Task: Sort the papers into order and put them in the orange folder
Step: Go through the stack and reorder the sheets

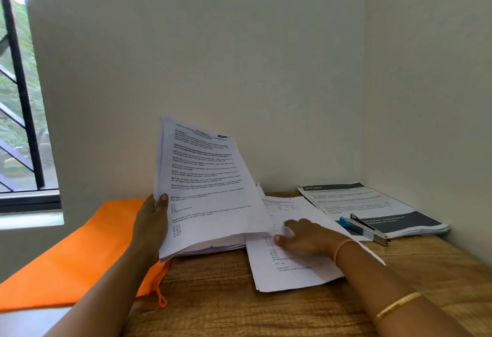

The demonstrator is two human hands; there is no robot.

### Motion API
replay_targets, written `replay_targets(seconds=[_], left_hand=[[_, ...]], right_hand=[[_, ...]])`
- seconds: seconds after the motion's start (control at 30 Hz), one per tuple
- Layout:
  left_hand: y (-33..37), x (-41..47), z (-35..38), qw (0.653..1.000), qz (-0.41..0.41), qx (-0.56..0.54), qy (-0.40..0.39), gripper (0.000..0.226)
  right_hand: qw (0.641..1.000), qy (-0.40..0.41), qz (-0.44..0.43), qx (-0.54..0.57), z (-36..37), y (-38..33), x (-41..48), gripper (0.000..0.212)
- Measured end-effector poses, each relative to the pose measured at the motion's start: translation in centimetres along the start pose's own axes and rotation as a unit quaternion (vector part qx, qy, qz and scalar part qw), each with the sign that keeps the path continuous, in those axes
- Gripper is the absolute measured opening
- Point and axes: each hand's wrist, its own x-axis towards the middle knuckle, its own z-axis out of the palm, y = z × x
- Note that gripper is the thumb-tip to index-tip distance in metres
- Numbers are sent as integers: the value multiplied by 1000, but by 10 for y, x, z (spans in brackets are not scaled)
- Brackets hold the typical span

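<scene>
brown wooden worktop (226,296), flat orange fabric folder (87,251) at its left. thick stack of printed white papers (207,190) tilted up, gripped by left hand (153,219); loose white sheets (292,270) pressed under flat, spread-fingered right hand (306,238). looks mid-sort, filing not started.

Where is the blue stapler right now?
In the head view, the blue stapler lies on the right side of the wooden table, across the near edge of the KITCHEN leaflets, just beyond the right hand.
</scene>
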Motion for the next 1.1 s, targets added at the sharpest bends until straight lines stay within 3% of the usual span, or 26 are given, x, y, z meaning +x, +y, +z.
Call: replay_targets(seconds=[0.07, 0.17, 0.33, 0.63, 1.1], left_hand=[[1, -2, 1, 1000, 1, -3, -16, 21], [2, -5, 4, 999, 9, -5, -40, 24], [7, -14, 11, 995, 33, -22, -89, 21], [11, -20, 17, 989, 42, -70, -127, 19], [13, -21, 15, 979, 20, -141, -149, 28]], right_hand=[[985, 119, -20, 123, -7, -4, -3, 53], [922, 252, -52, 288, -18, -12, -11, 35], [869, 194, -57, 452, -18, -22, -16, 30], [817, 244, -76, 517, -15, -30, -16, 9], [817, 259, -75, 510, -18, -31, -21, 5]])
